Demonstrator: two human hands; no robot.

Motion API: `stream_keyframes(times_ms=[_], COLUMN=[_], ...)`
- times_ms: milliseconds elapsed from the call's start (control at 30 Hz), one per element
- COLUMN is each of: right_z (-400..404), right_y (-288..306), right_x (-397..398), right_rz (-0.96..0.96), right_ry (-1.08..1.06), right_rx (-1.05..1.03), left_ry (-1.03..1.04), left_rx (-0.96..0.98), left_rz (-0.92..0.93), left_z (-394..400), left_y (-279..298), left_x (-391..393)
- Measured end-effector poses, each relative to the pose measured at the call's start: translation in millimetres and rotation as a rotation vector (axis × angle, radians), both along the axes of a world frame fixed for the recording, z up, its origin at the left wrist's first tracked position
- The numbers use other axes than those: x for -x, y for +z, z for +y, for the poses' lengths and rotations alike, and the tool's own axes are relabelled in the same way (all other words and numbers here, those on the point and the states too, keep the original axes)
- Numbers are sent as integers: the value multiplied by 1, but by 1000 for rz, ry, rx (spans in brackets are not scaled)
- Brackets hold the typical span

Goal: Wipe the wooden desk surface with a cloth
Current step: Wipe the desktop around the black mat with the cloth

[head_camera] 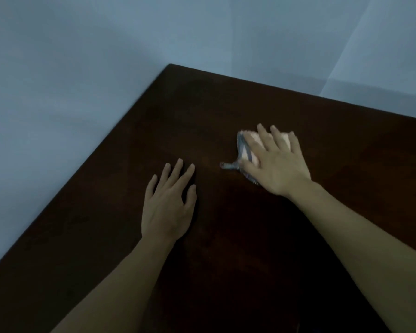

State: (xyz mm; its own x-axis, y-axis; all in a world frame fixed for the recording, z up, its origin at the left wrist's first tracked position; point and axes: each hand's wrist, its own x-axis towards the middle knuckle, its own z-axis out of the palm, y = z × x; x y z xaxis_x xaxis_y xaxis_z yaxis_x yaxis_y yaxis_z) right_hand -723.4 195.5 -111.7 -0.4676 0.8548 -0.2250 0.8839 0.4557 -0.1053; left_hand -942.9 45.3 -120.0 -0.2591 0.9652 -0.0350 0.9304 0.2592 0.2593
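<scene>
Right hand lies palm-down on the cloth, fingers straight and spread, pressing it flat against the wooden desk. The pale cloth with bluish-grey edging sits toward the right of the dark surface, partly blurred, one corner trailing out to the left. Left hand rests flat on the desk near the cloth, fingers extended, holding nothing. Pale blue walls border the desk corner.

Room's pretty dim where I'm at. Pale blue-grey walls all around, plain, nothing on them. The dark brown bench is shoved right into the corner, its far corner up against the wall. Upper right there's a lighter slanted patch on the wall, maybe light, can't really tell.
</scene>
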Motion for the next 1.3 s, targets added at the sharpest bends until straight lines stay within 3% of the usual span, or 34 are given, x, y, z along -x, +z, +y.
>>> stream_keyframes(times_ms=[133,400,500,733,833,1067,1167,1300], right_z=[-1,-165,-127,0,-26,-188,-170,-89], right_y=[1,5,6,-1,3,10,13,11], right_x=[23,-46,-60,-35,-18,-56,-78,-82], right_rz=[8,108,39,-42,-39,100,28,-73], right_ry=[-91,287,344,-68,-125,198,261,41], right_rx=[15,80,94,13,38,61,104,63], left_ry=[-6,9,13,16,14,14,1,-13], left_rx=[6,16,7,16,9,30,33,17], left_rz=[-11,-4,-4,9,-6,2,3,21], left_z=[0,2,1,1,0,1,1,0], left_y=[0,0,0,-1,0,1,2,1], left_x=[0,-1,0,1,0,-1,0,-1])
